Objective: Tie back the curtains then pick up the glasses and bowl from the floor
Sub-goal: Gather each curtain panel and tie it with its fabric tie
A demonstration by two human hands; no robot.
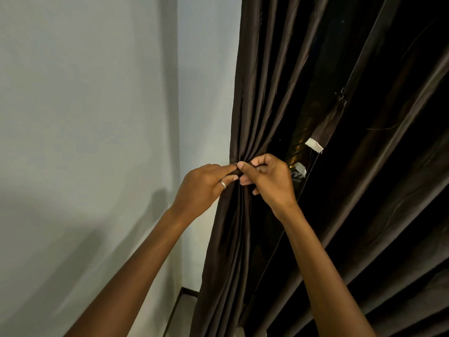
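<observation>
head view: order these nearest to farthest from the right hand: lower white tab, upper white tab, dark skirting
1. Lower white tab, just right of the right hand.
2. Upper white tab, higher and further right.
3. Dark skirting, far below, at the wall's foot.

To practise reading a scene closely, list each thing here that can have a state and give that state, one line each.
curtain, gathered into a bunch where the hands meet, no finished tie visible
left hand, pinches the gathered curtain folds
right hand, fingers curled, pinches the same bunch
fabric strip, hanging loose, white end unfastened
ring, worn on a left finger
</observation>
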